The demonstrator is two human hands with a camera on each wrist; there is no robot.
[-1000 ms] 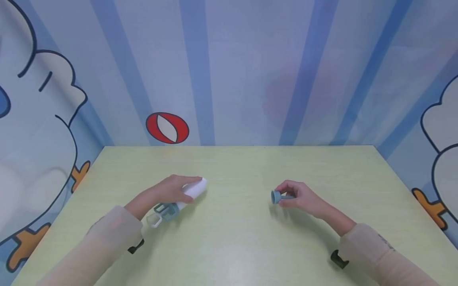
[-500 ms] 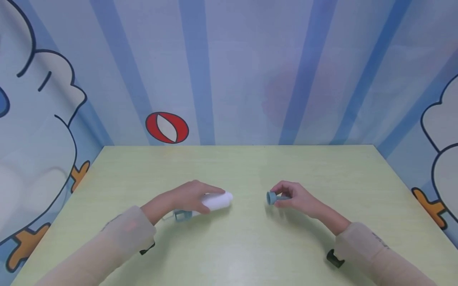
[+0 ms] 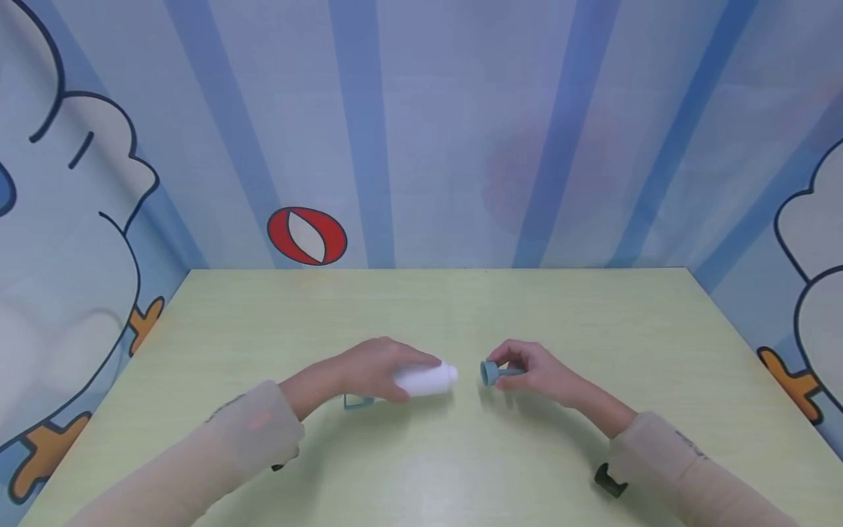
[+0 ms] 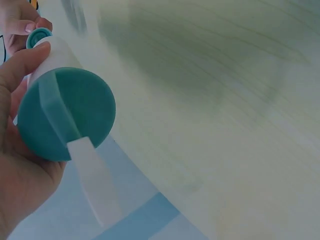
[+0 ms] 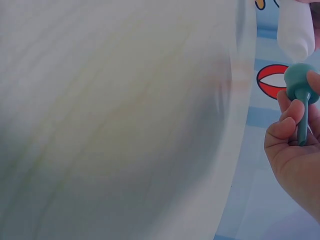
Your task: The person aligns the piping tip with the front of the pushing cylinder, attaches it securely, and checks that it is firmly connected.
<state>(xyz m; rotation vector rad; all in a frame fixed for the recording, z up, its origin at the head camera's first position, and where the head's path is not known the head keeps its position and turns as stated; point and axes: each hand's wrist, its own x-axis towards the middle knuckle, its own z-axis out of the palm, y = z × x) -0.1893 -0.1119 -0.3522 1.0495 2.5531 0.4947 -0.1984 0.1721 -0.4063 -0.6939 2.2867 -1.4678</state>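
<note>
My left hand (image 3: 372,369) grips a white cylindrical bottle (image 3: 426,379) from above, holding it nearly level with its narrow tip pointing right. In the left wrist view the bottle's near end shows a round teal base (image 4: 100,110) with a raised teal bar and a white strip (image 4: 95,175) sticking out. My right hand (image 3: 540,373) pinches a teal cup-shaped cap with a thin stem (image 3: 489,373), its hollow side facing the bottle. A small gap separates tip and cap in the head view. The right wrist view shows the stem (image 5: 302,120) lying between the fingers.
Both hands are above a pale yellow-green table (image 3: 435,307). Behind it rises a blue striped backdrop (image 3: 448,146) with a red and white printed oval (image 3: 306,236). Cartoon-printed panels stand at the left and right sides.
My left hand has moved right with the bottle and turned it from slanted to nearly level, its tip toward the cap. My right hand has shifted slightly left with the cap.
</note>
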